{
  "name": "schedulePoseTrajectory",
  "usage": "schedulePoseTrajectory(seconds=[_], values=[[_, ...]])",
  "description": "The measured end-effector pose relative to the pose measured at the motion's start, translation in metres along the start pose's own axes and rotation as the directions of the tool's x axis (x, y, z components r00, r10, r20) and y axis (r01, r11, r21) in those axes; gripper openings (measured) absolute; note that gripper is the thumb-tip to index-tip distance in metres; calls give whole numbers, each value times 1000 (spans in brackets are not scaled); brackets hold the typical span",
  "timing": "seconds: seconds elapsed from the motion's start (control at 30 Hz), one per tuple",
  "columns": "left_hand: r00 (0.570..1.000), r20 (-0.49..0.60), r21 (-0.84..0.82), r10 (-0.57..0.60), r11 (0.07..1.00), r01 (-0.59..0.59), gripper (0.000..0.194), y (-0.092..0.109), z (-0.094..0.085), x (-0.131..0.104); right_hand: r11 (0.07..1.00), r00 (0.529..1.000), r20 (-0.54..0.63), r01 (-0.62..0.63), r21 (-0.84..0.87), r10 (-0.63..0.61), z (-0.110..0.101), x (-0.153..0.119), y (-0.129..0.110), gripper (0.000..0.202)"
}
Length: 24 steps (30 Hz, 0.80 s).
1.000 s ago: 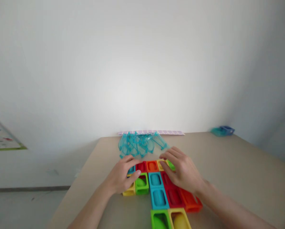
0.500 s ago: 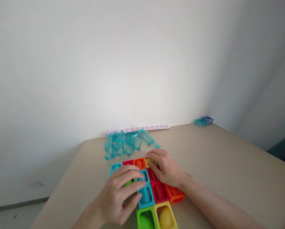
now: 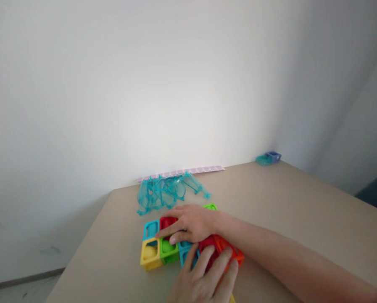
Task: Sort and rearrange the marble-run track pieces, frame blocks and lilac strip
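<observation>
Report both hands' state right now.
Left hand: open, fingers apart and bent over the blocks; whether it holds any can't be told.
Right hand: open, palm down over the blocks, fingers spread; no clear hold.

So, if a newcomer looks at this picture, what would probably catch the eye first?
Most likely the brightly coloured blocks at the near part of the table, with the right hand lying across them and the left hand over their near side. Beyond them lie see-through turquoise pieces, and a small blue box sits near the far right corner.
</observation>
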State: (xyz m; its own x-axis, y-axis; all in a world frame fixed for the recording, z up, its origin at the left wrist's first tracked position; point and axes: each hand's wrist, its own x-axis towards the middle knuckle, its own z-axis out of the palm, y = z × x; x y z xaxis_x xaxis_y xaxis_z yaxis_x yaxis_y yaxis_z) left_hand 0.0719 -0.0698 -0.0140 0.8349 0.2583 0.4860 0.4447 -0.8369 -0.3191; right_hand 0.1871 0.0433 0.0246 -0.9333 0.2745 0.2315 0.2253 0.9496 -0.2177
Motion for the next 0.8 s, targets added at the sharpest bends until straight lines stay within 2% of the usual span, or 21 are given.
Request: schedulePoseTrajectory(seconds=[0.33, 0.53, 0.7, 0.8], values=[[999, -37, 6, 12, 1000, -12, 38, 0, 6, -3, 1000, 1000, -11, -19, -18, 18, -3, -2, -4, 43], [1000, 16, -38, 16, 999, -16, 37, -1, 2, -3, 999, 1000, 5, -1, -34, 1, -3, -1, -2, 43], [999, -39, -62, -2, 998, 0, 33, 0, 5, -8, 999, 1000, 7, 1, -44, -1, -1, -1, -1, 42], [1000, -3, -81, 13, 997, -14, 31, 0, 5, -11, 999, 1000, 4, 6, -49, -6, 0, -1, -1, 41]])
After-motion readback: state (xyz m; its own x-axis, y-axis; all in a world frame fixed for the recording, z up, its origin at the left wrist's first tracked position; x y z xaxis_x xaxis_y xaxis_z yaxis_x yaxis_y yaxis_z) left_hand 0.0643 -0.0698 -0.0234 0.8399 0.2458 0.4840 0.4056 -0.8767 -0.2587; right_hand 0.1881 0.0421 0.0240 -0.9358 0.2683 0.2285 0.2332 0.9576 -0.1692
